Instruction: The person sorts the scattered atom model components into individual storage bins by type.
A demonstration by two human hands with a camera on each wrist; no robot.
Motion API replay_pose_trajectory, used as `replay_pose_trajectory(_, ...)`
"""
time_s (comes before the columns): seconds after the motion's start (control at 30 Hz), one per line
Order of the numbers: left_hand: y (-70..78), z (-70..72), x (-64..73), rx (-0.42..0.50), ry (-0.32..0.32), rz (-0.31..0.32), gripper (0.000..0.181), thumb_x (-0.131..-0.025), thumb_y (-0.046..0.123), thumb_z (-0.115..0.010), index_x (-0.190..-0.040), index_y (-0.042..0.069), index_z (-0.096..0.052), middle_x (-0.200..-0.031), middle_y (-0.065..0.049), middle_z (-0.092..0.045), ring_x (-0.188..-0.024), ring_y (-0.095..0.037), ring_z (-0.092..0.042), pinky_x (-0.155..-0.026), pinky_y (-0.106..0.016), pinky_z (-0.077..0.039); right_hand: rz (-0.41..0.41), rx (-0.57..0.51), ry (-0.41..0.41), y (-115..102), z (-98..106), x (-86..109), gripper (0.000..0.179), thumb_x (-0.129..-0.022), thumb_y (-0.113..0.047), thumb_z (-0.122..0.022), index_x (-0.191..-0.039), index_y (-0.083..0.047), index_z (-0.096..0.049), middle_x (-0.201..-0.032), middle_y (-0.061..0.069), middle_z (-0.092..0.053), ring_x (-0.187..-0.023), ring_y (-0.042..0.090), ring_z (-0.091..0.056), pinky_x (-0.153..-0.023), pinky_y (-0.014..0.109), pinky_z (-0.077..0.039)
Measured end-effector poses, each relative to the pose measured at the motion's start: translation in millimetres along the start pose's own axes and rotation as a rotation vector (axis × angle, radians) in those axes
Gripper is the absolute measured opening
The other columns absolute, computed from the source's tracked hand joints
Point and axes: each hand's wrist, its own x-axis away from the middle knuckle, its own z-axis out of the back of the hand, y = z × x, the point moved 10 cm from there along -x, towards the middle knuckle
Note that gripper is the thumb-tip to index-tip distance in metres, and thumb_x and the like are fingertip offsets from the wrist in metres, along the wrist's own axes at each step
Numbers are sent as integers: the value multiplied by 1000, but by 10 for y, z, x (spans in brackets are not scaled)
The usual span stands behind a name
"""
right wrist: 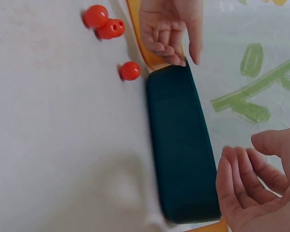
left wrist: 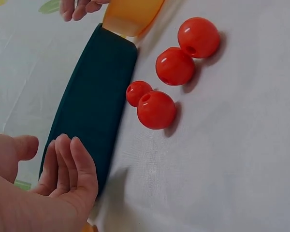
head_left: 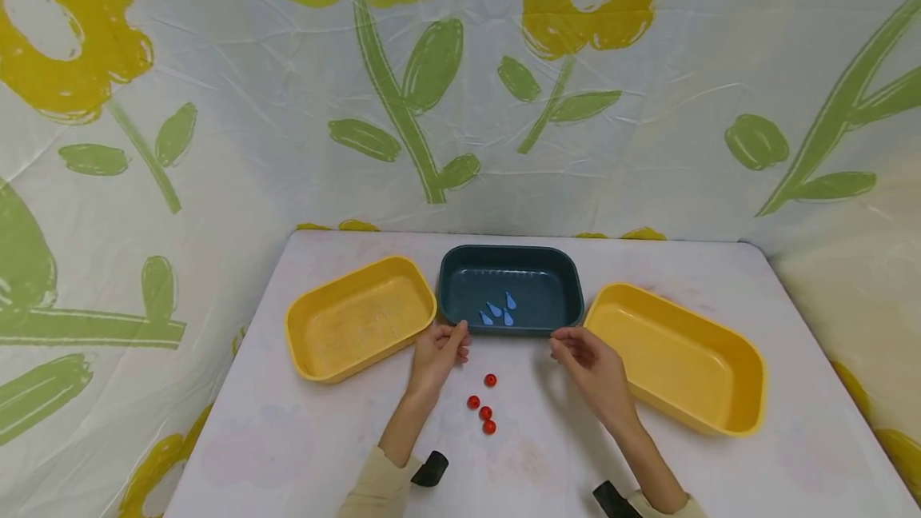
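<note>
A dark teal bin [head_left: 512, 332] stands at the middle back of the table. Several small blue teardrop-shaped pieces [head_left: 493, 309] lie inside it. My left hand [head_left: 436, 354] is at the bin's front left corner, thumb apart from the loosely bent fingers [left wrist: 82, 166]. At the front right corner, my right hand [head_left: 593, 370] has its fingers [right wrist: 239, 179] against or very close to the bin's outer wall. Neither hand grips anything; whether the fingertips touch the bin is hard to tell. Between the forearms lie several red beads [head_left: 485, 413] with holes.
A yellow bin [head_left: 316, 374] sits left of the teal one, angled. Another yellow bin [head_left: 755, 390] stands to the right, beside the right hand. Behind the white table [head_left: 252, 454] hangs a flower-printed cloth [head_left: 288, 102].
</note>
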Motion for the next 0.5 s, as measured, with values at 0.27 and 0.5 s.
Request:
replay_pose_trajectory(0.27,3,31,142,-152,-18,-36,26,-101,27,-68,-105,1,-70,-92,-8,-73,-76,-18,-66,-72,-23,-58,-36,-78,18,71,56,236,24,-99,-17,-70,-117,0,-69,-105,19,-72,-87,22,-70,-81,15,-55)
replay_pose_trajectory(0.5,-70,63,264,-241,-62,-43,26,-101,27,-67,-109,2,-71,-97,-10,-73,-80,-19,-67,-72,-23,-58,-131,-87,38,205,135,400,31,-100,-24,-69,-120,0,-68,-107,19,-72,-88,21,-71,-80,19,-57)
